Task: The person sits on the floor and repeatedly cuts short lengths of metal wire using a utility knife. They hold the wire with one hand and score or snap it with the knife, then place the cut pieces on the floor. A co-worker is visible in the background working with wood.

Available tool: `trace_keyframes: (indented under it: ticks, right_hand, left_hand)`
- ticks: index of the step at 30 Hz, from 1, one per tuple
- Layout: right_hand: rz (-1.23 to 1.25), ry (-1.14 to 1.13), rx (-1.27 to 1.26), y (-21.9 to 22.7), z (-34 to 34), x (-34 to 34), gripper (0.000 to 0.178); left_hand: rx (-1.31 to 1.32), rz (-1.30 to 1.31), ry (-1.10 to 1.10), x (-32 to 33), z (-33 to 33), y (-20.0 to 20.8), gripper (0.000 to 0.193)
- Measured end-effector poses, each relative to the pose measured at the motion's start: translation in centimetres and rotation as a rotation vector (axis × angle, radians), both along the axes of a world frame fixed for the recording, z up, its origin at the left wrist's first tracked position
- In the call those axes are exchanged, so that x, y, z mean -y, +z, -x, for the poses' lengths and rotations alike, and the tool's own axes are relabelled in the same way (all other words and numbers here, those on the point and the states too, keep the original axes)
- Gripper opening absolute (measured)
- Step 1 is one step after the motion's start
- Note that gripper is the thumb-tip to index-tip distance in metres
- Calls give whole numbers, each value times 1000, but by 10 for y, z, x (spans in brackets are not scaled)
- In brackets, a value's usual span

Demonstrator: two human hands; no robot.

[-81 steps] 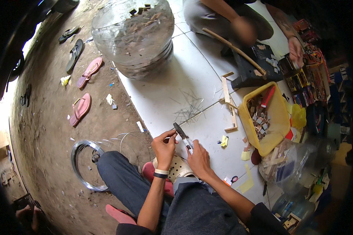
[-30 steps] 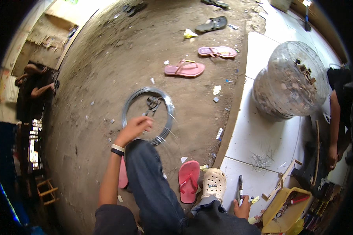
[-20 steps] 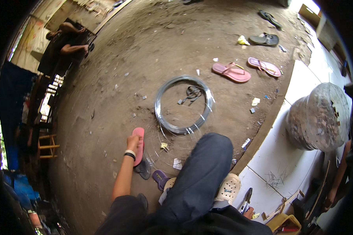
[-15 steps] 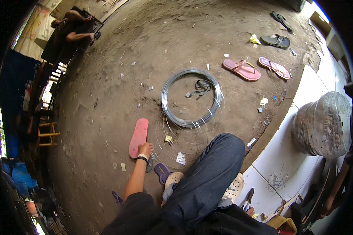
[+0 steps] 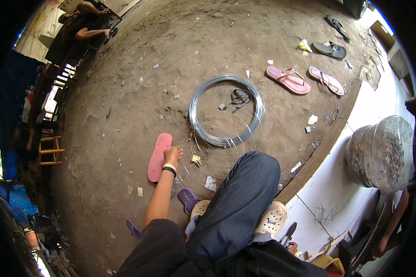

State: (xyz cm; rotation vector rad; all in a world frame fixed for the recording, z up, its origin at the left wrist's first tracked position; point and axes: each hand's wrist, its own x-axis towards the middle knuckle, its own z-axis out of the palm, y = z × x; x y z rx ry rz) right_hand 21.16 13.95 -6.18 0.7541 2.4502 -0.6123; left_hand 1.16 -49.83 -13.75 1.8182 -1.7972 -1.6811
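Note:
My left hand (image 5: 173,156) reaches over the right edge of a pink flip-flop (image 5: 158,159), which shows a plain sole with small plug marks and no strap. The fingers point right, stretched out, with nothing visible in them. Just right of that hand, thin loose wire strands curve out from a large coil of silvery wire (image 5: 199,131) on the dirt floor. A dark strap lies inside the coil. Low on the right, partly hidden by my leg, my right hand (image 5: 292,248) is closed around pliers (image 5: 289,233) with their jaws pointing up.
Pink sandals (image 5: 289,81) and black flip-flops (image 5: 329,50) lie at the upper right. A raised white-tiled ledge (image 5: 305,212) holds cut wire pieces (image 5: 326,214) and a plastic-wrapped bundle (image 5: 380,154). A purple flip-flop (image 5: 188,201) sits by my foot. Other people are at the upper left and right edge.
My left hand has moved up from the flip-flop's heel to its right side, and its fingers have stretched out. The pliers stay in my right hand. The view has shifted slightly.

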Motion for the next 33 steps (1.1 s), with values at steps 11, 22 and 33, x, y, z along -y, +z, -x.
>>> trace_keyframes:
  ticks: [11,22,33]
  right_hand:
    - [96,66,-15,74,67,40,70]
    - [173,74,-283,102,118,62,58]
    - [300,161,-260,99,153,86,43]
  left_hand:
    - [-210,-392,436,36,110,-36,118]
    - [-316,-244,-350,2,248,45,102]
    - [246,533,-713,-39,221,16,64]
